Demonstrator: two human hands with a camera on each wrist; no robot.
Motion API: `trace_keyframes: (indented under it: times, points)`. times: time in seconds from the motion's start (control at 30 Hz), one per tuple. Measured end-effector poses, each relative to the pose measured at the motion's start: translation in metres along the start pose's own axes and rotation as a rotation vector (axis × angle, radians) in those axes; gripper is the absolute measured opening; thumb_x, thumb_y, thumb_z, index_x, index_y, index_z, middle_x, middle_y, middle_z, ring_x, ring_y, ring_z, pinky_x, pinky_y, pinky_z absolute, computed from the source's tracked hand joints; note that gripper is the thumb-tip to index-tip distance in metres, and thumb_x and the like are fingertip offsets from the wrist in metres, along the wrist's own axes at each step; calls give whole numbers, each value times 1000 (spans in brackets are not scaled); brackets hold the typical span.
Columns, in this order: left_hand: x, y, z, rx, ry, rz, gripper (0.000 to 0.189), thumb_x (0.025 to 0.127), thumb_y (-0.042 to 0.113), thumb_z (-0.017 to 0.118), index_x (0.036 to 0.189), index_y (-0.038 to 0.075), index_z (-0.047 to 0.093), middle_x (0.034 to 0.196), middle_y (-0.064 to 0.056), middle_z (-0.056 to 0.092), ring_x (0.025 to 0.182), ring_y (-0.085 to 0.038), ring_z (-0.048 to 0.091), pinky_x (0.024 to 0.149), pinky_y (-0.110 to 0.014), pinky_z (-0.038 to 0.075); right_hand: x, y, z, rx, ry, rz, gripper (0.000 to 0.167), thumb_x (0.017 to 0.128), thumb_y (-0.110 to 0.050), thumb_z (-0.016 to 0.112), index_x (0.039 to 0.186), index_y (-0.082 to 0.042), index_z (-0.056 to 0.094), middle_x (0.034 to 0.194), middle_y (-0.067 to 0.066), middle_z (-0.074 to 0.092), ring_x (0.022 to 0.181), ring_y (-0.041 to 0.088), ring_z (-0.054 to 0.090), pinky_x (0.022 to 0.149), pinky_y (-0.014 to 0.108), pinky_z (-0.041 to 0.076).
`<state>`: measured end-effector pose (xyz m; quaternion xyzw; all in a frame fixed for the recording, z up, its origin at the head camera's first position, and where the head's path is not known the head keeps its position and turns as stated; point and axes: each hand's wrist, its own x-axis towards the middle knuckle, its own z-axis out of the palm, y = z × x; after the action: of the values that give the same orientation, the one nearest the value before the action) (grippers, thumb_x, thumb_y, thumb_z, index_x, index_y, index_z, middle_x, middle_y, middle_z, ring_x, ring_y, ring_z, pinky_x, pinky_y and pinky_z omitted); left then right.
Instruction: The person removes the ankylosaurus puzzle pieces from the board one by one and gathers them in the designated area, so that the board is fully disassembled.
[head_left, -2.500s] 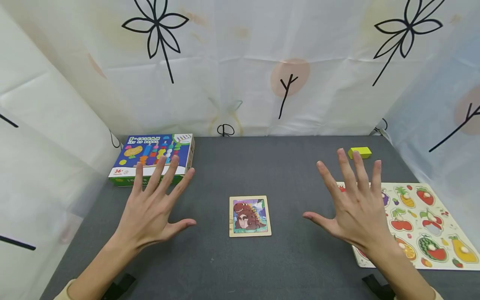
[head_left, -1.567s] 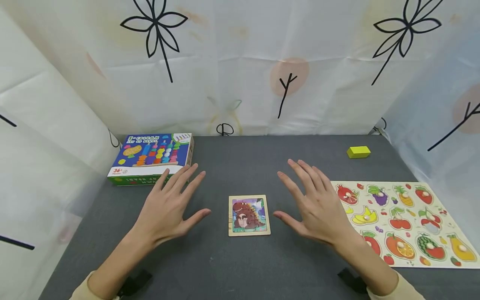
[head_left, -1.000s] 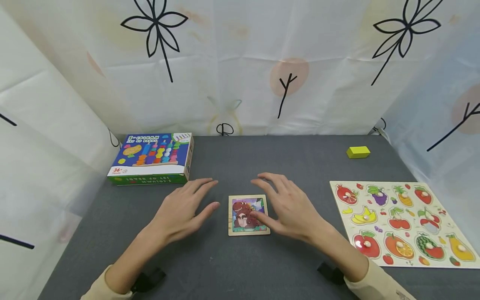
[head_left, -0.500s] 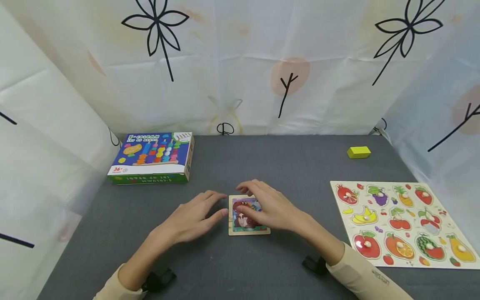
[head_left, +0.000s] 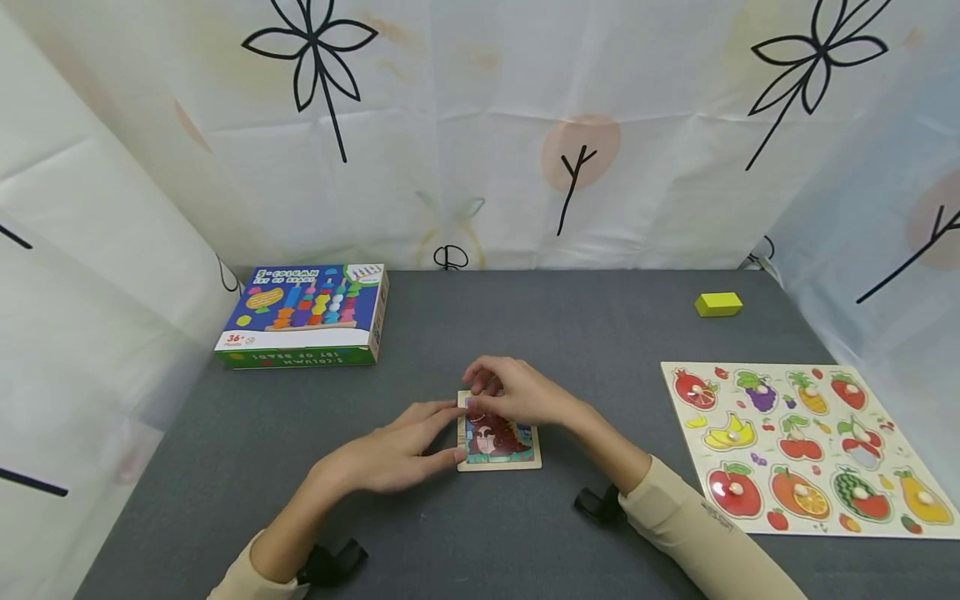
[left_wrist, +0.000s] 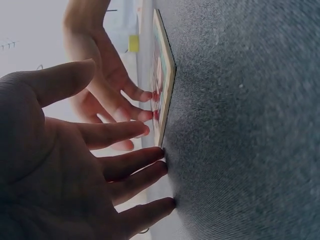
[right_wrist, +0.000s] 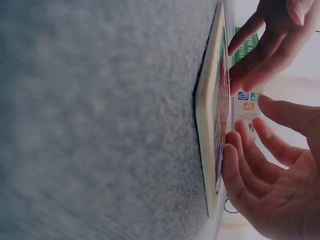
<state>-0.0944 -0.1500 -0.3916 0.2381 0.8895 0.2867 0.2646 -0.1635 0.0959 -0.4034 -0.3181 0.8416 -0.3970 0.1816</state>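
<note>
A small wooden jigsaw puzzle [head_left: 498, 446] with a brown dinosaur picture lies flat on the dark grey table, its upper part partly covered by my hands. My left hand [head_left: 401, 454] is at the puzzle's left edge, palm inward. In the left wrist view the left fingers [left_wrist: 137, 165] are nearly straight and reach down to the table beside the frame. Over the upper left of the picture is my right hand [head_left: 525, 393]. Seen from the right wrist, its bent fingertips [right_wrist: 231, 160] touch the puzzle's face while the thumb [right_wrist: 285, 112] stands apart from them.
A blue and green bead-set box [head_left: 303, 317] stands at the back left. A board of fruit pieces with knobs [head_left: 806, 450] lies at the right. Behind it sits a yellow block [head_left: 717, 305]. A patterned white curtain [head_left: 480, 133] encloses the table's back and sides.
Both hands have come inward from wide-spread positions to the puzzle. The right hand has moved left over the picture and its fingers have bent; the left has reached the frame's left edge.
</note>
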Motion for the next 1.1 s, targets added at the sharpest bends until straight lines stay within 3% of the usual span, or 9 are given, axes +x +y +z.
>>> trace_keyframes:
  times: [0.27, 0.53, 0.83, 1.1]
  points:
    - [-1, -1, 0, -34, -84, 15, 73, 112, 52, 53, 172, 18, 33, 183, -10, 18, 170, -33, 17, 128, -71, 30, 9, 4, -3, -40, -85, 39, 27, 101, -14, 77, 124, -1, 72, 105, 7, 75, 93, 7, 67, 86, 21, 57]
    - [-2, -1, -1, 6, -133, 15, 68, 110, 52, 58, 170, 27, 39, 184, -9, 13, 171, -35, 13, 129, -72, 28, 14, 5, -4, -106, -78, 84, 29, 93, -19, 87, 114, -4, 73, 95, 6, 71, 79, 6, 60, 74, 21, 53]
    - [-2, -1, 1, 25, -136, 16, 67, 110, 53, 57, 169, 27, 41, 185, -7, 11, 171, -33, 12, 130, -71, 27, 14, 1, -2, -178, -70, 119, 28, 92, -21, 88, 111, -6, 73, 94, 5, 70, 77, 8, 59, 71, 22, 51]
    - [-2, -1, 2, 33, -132, 24, 65, 110, 52, 56, 169, 27, 42, 185, -8, 12, 171, -34, 11, 130, -72, 27, 15, 0, -2, -236, -81, 86, 25, 93, -23, 86, 107, -6, 74, 96, 5, 72, 83, 8, 62, 77, 23, 54]
